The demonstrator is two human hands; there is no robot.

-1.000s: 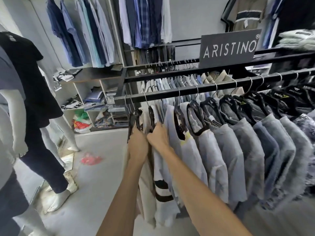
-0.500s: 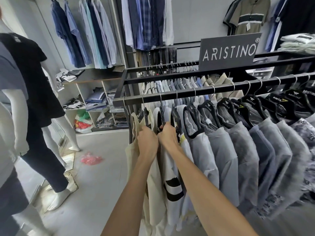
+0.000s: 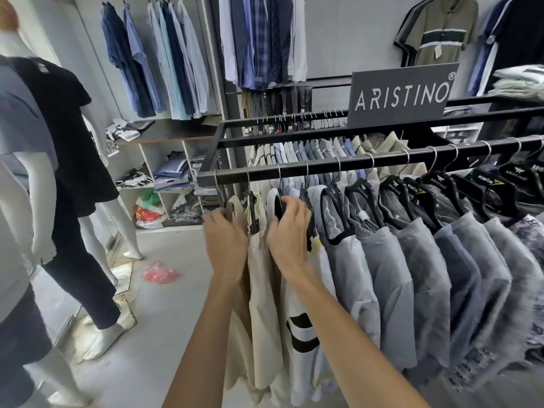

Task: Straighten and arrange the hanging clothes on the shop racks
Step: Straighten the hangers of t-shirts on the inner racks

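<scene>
Now two hands work at the black rail's (image 3: 323,168) left end: left hand (image 3: 225,242) grips the first cream shirt's (image 3: 237,205) hanger (image 3: 227,205), right hand (image 3: 290,231) curls round the striped white shirt's (image 3: 297,348) hanger (image 3: 278,205), farther apart than before.

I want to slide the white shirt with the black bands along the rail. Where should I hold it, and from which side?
Probably its black hanger, just under the hook, where the right hand is, reaching from the aisle side: the cloth hangs limp and neighbours crowd both flanks, leaving only the front edge free.
</scene>
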